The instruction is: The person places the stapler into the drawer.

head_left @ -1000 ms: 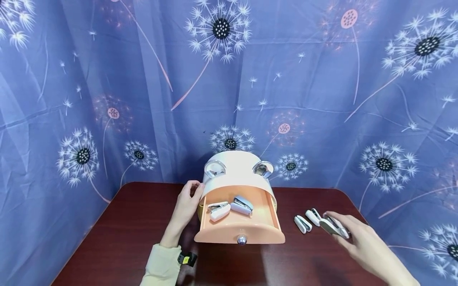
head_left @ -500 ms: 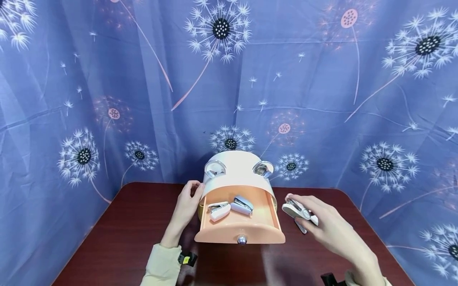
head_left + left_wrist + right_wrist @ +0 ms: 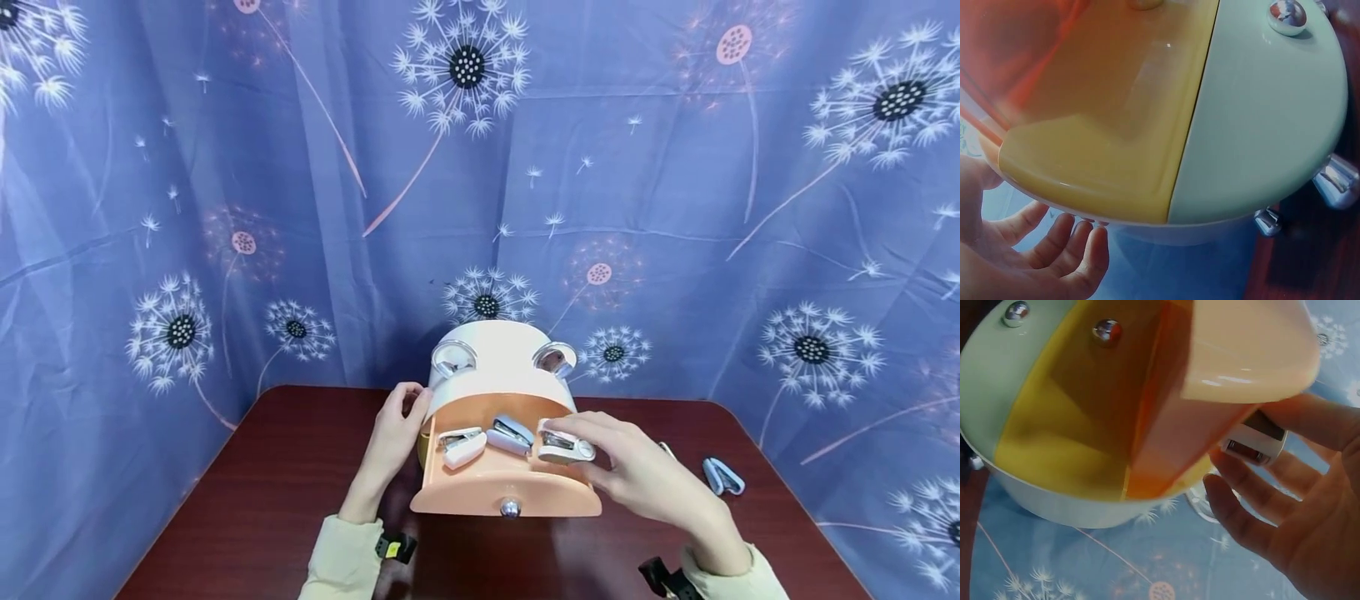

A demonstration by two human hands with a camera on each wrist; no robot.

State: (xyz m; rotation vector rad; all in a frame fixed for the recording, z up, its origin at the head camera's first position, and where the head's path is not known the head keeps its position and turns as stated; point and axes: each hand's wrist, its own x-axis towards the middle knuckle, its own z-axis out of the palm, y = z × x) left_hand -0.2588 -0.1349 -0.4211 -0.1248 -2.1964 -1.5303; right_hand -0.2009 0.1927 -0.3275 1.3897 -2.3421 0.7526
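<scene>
Swinging inward, the right hand (image 3: 641,471) now has the white stapler (image 3: 558,448), pinched in its fingers, at the drawer (image 3: 472,497), blue stapler (image 3: 512,435) just left of the fingertips; stowing seems close.

A dark reddish-brown counter (image 3: 300,483) with a glossy surface and rounded far corners spans the lower part of the head view. On it, at the lower centre of the frame, stands a white, round-topped cabinet (image 3: 491,354) with peach, yellow and mint-green drawers and shiny metal feet (image 3: 1338,181), two of them visible at the right of the left wrist view. Towards the lower right lies a small light-blue stapler (image 3: 723,476), well apart from the cabinet. Near its left sits a whitish object (image 3: 667,451), mostly hidden.
</scene>
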